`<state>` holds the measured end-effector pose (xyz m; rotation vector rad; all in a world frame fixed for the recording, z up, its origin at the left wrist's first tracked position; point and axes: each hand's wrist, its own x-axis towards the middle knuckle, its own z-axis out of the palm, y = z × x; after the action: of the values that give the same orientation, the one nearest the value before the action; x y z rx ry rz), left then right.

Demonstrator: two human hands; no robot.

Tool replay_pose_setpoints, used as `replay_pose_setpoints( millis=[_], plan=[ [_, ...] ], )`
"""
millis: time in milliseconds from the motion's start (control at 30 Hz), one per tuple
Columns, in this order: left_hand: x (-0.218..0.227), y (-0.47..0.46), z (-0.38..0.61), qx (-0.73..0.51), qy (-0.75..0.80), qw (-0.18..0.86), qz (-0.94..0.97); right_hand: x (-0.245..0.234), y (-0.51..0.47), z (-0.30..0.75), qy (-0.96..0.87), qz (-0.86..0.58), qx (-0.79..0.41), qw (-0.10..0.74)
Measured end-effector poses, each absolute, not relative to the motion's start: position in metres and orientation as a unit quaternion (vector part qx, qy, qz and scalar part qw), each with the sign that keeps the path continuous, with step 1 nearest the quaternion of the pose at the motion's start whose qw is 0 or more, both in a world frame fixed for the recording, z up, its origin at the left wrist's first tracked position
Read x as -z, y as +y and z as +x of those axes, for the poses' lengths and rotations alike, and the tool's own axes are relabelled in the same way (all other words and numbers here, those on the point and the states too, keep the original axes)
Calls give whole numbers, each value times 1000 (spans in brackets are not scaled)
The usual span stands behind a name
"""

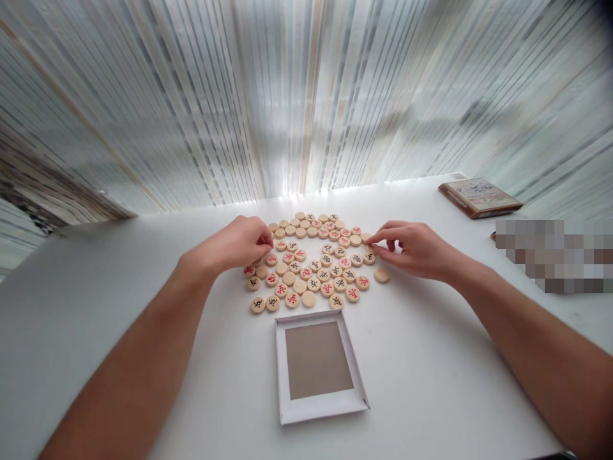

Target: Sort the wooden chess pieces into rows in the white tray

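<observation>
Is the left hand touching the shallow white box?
Apart: the head view shows xiangqi pieces and white tabletop between the left hand and the shallow white box.

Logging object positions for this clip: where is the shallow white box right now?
In the head view, the shallow white box lies on the white table, low and near the middle, just nearer the wearer than the round pieces.

The person's left forearm (143,348) and right forearm (522,332) are bare and smooth, each tapering to a slim wrist (197,265).
</observation>
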<state>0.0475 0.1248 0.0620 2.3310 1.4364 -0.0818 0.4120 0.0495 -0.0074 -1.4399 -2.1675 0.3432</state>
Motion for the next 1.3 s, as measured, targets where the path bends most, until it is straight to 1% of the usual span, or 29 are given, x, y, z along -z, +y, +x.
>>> replay_pose_setpoints(
  millis=[233,500,633,833,1300],
  plan=[
    [-67,126,30,-18,534,155,831,4,49,420,-832,-496,-132,212],
    [-36,100,-2,-68,540,152,825,8,51,421,-829,-515,-112,188],
    [-26,94,0,-99,516,145,838,11,55,419,-809,-542,-116,196],
    [-26,101,5,-103,494,161,848,9,59,417,-727,-609,-218,229],
    [-20,107,5,-82,467,143,869,1,54,415,-717,-613,-238,229]
  ],
)
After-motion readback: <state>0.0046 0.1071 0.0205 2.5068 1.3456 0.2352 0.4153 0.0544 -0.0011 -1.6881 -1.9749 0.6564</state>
